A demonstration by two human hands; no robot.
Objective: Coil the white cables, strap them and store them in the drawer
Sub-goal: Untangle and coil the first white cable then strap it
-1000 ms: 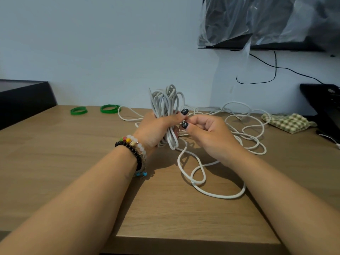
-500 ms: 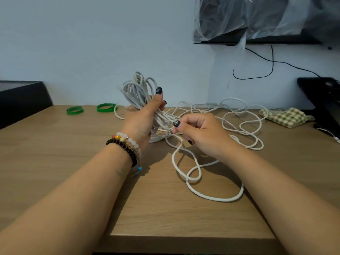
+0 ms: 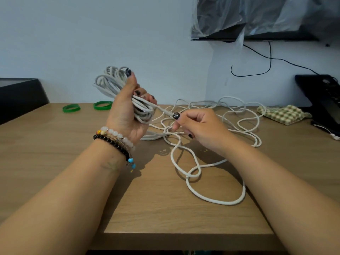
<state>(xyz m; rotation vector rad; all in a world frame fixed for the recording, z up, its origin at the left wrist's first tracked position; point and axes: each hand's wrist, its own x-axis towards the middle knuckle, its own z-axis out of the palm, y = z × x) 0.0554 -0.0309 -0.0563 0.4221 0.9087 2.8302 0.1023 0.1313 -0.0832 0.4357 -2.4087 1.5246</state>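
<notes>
White cable coil (image 3: 117, 87) sat clamped in the raised left hand (image 3: 127, 115). Its free strand (image 3: 161, 109) ran down-right to the right hand (image 3: 200, 129), pinched closed on it; remaining slack (image 3: 217, 190) lay looped on the table (image 3: 55, 162).

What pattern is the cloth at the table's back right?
The cloth is checked, green and cream; the head view shows it.

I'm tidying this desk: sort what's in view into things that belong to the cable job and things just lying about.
Belongs to the job:
- coiled bundle in the left hand
- loose white cable, pinched by the right hand
- two green bands, probably the straps

Lying about:
- checked cloth
- black cord on the wall
- black device, far right
</notes>
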